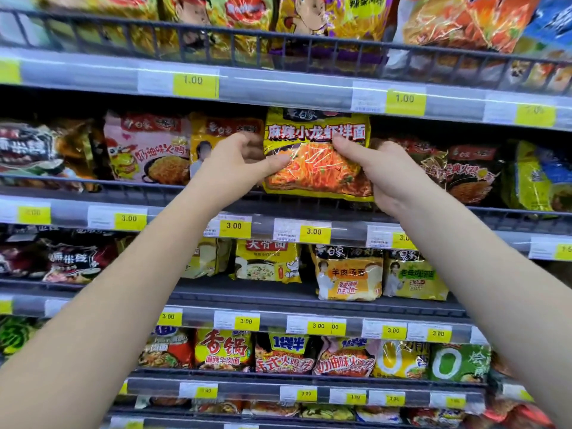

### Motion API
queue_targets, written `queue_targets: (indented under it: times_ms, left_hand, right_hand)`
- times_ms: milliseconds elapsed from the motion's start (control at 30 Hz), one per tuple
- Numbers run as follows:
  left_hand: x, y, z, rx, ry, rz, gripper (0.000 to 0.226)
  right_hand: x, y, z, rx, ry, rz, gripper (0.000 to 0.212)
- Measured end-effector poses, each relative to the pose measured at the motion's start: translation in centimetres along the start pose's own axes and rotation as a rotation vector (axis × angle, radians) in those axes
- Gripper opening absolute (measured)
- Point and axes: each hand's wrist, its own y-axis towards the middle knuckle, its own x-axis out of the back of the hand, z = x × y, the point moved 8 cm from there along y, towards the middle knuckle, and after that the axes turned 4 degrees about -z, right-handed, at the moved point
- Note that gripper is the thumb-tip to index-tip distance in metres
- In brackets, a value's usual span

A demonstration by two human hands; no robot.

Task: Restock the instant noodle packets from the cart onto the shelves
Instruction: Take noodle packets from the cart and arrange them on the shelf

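The shelving unit (288,91) fills the view, with five tiers visible, each fronted by a dark wire rail and a clear plastic price strip. Every tier carries a row of crinkled, glossy film noodle packs standing face out. One packet (315,168) is held at the front of the second shelf (148,191) from the top, between the two grips. It is a flat, pillow-shaped pack of shiny yellow film with a red band of white characters and a picture of orange-red noodles. The packet stands upright, print facing the person, its top edge up under the price strip above. It looks a little wider than tall, so its long axis runs along the shelf, the bottom edge dipping slightly toward the right grip (393,178). Whether it rests on the shelf cannot be told. The left grip (235,162) holds the packet's left edge, thumb across the front and fingers behind. The right grip clasps the right edge and lower corner, thumb pressed on the front. Just beyond the left grip stand a yellow pack (216,131) and then a pink pack (145,147); beyond the right grip sits a dark red pack (458,171). Below the grips, three yellow price tags (233,226) clearly read 3.00.
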Motion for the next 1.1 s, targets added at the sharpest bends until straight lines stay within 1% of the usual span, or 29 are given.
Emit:
queue_targets:
  times_ms: [33, 67, 200, 333, 400, 433, 533, 600, 733, 900, 1000, 1100]
  left_hand:
    - [-0.1, 0.3, 0.2, 0.006, -0.003, -0.01, 0.08]
    - [-0.2, 0.6, 0.4, 0.011, 0.003, -0.017, 0.081]
    - [-0.5, 1.6, 1.0, -0.001, 0.036, -0.048, 0.079]
    - [-1.0, 1.9, 1.0, -0.021, 0.089, -0.087, 0.074]
    - [-1.3, 1.8, 0.6, -0.043, 0.128, -0.112, 0.069]
    - [-1.3, 1.6, 0.4, -0.06, 0.169, -0.134, 0.066]
    - [-1.3, 1.2, 0.0, -0.084, 0.256, -0.187, 0.059]
    - [-1.4, 1.1, -0.1, -0.096, 0.29, -0.202, 0.056]
    - [-1.8, 1.4, 0.2, -0.105, 0.344, -0.203, 0.06]
    - [-2.8, 1.5, 0.6, -0.124, 0.451, -0.181, 0.058]
    - [-3.0, 1.2, 0.4, -0.154, 0.524, -0.212, 0.063]
    - [-2.9, 1.2, 0.3, -0.147, 0.527, -0.237, 0.066]
  right_hand:
    - [0.2, 0.6, 0.0, 0.032, -0.032, -0.034, 0.113]
    - [0.2, 0.7, 0.2, 0.063, -0.078, -0.061, 0.11]
    - [1.0, 0.6, 1.1, 0.177, -0.301, -0.159, 0.08]
    - [1.5, 0.7, 1.6, 0.265, -0.504, -0.186, 0.05]
    - [1.7, 0.5, 1.8, 0.317, -0.603, -0.206, 0.039]
    - [1.7, 0.3, 1.9, 0.334, -0.627, -0.218, 0.038]
    - [2.2, -0.3, 2.2, 0.374, -0.683, -0.26, 0.047]
    - [2.3, -0.4, 2.1, 0.385, -0.699, -0.264, 0.046]
    - [2.0, -0.2, 2.0, 0.415, -0.741, -0.251, 0.043]
    - [1.6, -0.3, 1.4, 0.437, -0.838, -0.252, 0.043]
    - [1.8, -0.5, 1.4, 0.453, -0.89, -0.286, 0.042]
    - [1.9, -0.6, 1.2, 0.453, -0.899, -0.291, 0.043]
